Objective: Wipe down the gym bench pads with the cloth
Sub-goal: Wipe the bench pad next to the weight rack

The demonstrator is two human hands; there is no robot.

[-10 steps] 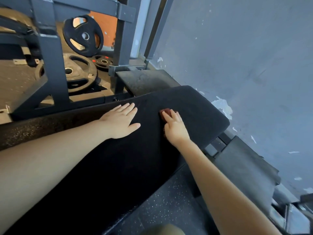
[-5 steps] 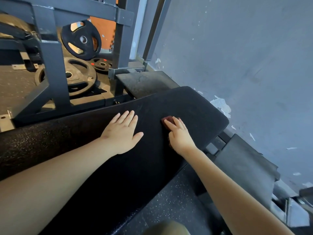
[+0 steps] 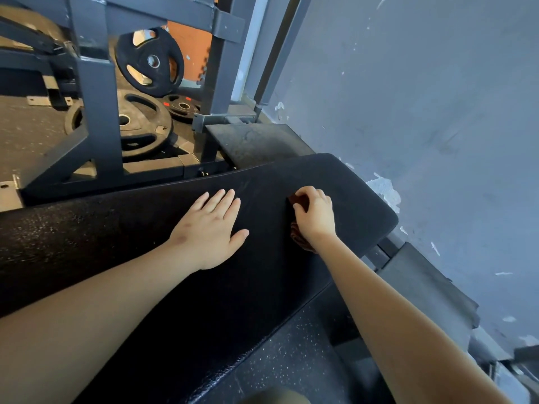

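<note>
A long black bench pad (image 3: pixel 350 193) runs from the lower left to a rounded end near the wall. My left hand (image 3: pixel 208 228) lies flat on the pad with its fingers straight and spread. My right hand (image 3: pixel 316 217) sits further right on the pad, fingers curled around a small dark red cloth (image 3: pixel 299 201). The cloth is mostly hidden under that hand; a bit shows at the fingertips and another below the wrist.
A grey steel rack frame (image 3: pixel 96 118) stands just behind the pad. Black weight plates (image 3: pixel 137 123) lie and lean on the floor behind it. A blue-grey wall (image 3: pixel 423 97) with chipped paint closes the right side. A second grey pad (image 3: pixel 423 290) sits lower right.
My right hand's fingers have gone from flat on the cloth to curled around it, bunching it. Both hands sit slightly nearer to me on the pad. The left hand stays flat.
</note>
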